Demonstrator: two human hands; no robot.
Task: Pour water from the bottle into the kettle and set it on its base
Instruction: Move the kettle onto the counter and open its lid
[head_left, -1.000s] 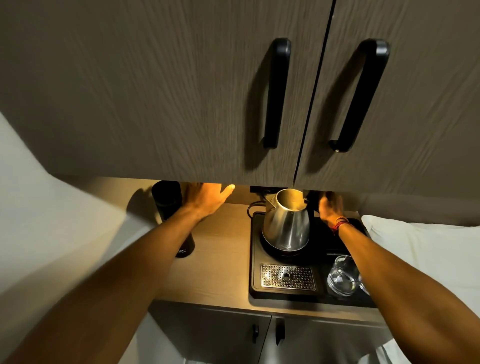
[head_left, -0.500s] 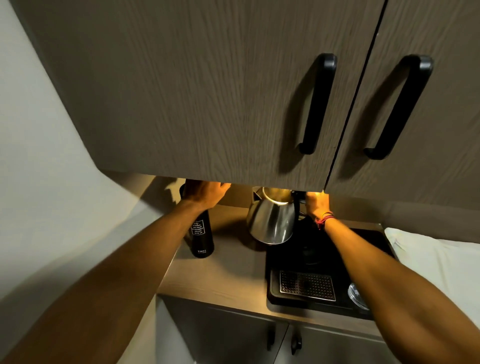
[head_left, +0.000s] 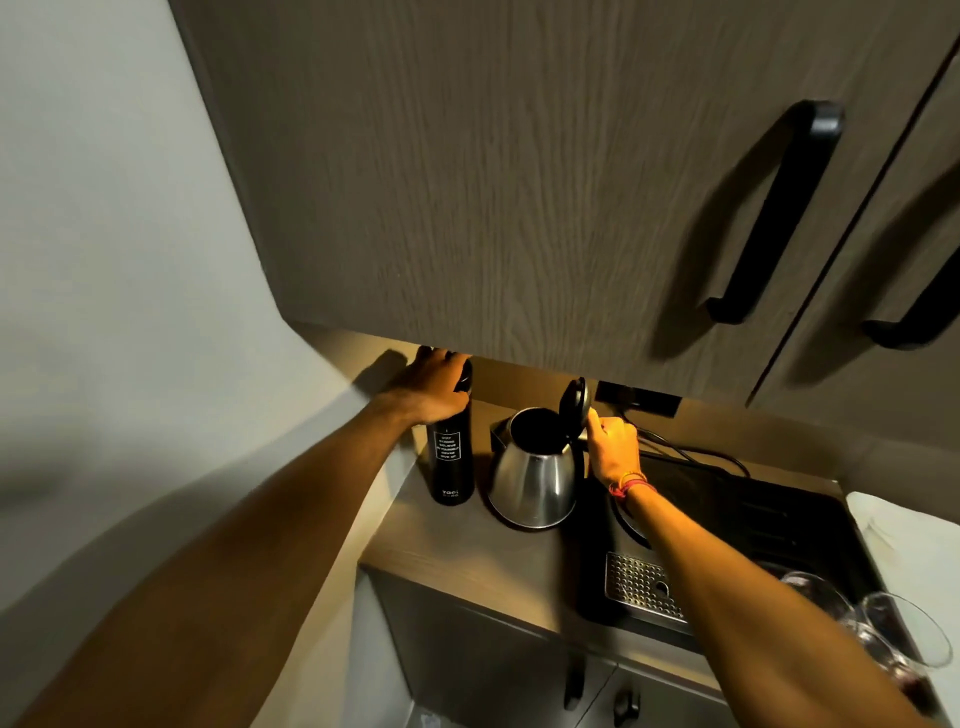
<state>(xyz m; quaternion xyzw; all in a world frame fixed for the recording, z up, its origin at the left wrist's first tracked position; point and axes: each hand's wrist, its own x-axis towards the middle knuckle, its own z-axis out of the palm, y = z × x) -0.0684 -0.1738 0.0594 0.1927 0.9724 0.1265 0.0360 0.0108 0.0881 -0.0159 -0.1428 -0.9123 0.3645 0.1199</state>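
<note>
With the right hand (head_left: 613, 449) clamped on the kettle (head_left: 532, 467) handle, lid open, the left hand (head_left: 434, 384) clasped the bottle (head_left: 451, 462); uncapping likely came next.

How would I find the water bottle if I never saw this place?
Look under the big wooden cabinet, at the left end of the counter. The bottle stands beside the shiny kettle; it is tall, slim and black, with small white writing.
</note>
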